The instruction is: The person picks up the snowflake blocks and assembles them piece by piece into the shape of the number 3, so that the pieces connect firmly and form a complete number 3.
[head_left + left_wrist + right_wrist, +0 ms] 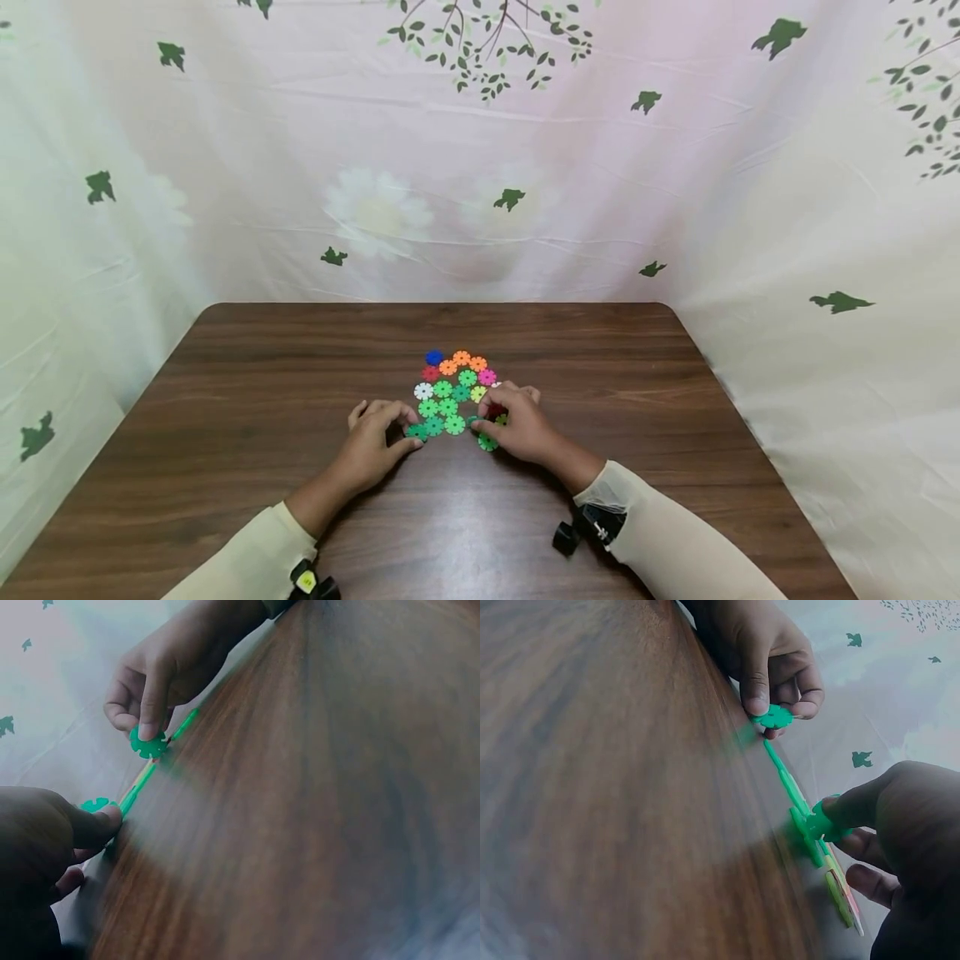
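Note:
My left hand (369, 450) pinches a green notched disc (416, 432) between thumb and fingers, at the lower left of a cluster of flower-shaped discs. On the other side, my right hand (525, 425) pinches a second green notched disc, seen tilted up on its edge in the right wrist view (825, 820). Beside the hands lie a bright green disc (454, 425) and a teal one (434, 426). Another green disc (487, 442) sits under the right hand's thumb. That hand partly covers a dark red disc (497, 410) and others.
Farther back in the cluster are orange (461, 357), blue (434, 357), white (423, 391) and pink discs (487, 377). They lie on a brown wooden table (300, 358). A pale curtain (262, 167) with leaf and bird prints hangs round its back and sides.

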The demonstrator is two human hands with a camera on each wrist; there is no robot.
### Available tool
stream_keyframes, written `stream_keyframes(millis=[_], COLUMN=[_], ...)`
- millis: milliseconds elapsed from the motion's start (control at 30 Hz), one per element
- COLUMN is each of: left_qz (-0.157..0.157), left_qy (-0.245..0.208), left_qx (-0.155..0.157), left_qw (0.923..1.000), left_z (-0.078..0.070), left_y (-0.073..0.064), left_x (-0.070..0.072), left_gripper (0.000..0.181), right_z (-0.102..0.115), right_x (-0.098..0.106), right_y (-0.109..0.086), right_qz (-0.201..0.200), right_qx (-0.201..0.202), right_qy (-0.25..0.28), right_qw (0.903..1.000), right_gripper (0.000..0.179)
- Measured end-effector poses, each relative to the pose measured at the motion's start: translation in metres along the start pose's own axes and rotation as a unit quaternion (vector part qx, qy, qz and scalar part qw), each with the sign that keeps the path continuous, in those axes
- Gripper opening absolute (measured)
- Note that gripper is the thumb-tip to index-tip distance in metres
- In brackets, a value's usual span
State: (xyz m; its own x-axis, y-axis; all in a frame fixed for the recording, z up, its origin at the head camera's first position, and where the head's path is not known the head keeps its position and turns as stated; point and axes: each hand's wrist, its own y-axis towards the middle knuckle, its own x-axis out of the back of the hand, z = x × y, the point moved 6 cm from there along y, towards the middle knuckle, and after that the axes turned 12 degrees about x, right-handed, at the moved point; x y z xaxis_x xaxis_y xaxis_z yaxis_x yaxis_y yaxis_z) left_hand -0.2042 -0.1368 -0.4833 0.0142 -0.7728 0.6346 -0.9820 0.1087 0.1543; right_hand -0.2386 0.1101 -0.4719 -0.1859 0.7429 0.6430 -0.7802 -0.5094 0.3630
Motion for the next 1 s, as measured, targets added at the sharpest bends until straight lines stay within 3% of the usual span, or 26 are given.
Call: stream_keyframes(millis=[133, 267, 500, 700, 867, 1000], left_qz=[-0.022, -0.032, -0.036, -0.023, -0.025, -0.032], left_qy=[-0.017, -0.057, -0.098, -0.131, -0.141, -0.147], left_qx=[-0.040, -0.056, -0.043, -0.020, -0.019, -0.017], left_qw=[0.9988, 0.9963, 0.9936, 0.9910, 0.9895, 0.9884], left_z=[-0.003, -0.008, -0.010, -0.010, -0.013, -0.014], left_y=[-0.003, -0.003, -0.001, 0.001, 0.002, 0.003], left_x=[0.001, 0.004, 0.006, 0.002, -0.001, -0.002], left_gripper=[0.027, 0.026, 0.021, 0.016, 0.014, 0.012], right_z=[0.000, 0.005, 0.017, 0.018, 0.018, 0.018], right_x=[-0.002, -0.003, -0.004, -0.006, -0.008, -0.008], right_y=[0.000, 0.000, 0.000, 0.000, 0.000, -0.001], right_qz=[0.000, 0.003, 0.006, -0.006, -0.011, -0.023], right_qx=[0.001, 0.032, 0.096, 0.091, 0.082, 0.072], right_qy=[0.010, 0.011, 0.048, 0.057, 0.092, 0.116], right_qw=[1.0000, 0.9994, 0.9942, 0.9942, 0.9924, 0.9904], right_gripper=[0.017, 0.015, 0.007, 0.006, 0.025, 0.029])
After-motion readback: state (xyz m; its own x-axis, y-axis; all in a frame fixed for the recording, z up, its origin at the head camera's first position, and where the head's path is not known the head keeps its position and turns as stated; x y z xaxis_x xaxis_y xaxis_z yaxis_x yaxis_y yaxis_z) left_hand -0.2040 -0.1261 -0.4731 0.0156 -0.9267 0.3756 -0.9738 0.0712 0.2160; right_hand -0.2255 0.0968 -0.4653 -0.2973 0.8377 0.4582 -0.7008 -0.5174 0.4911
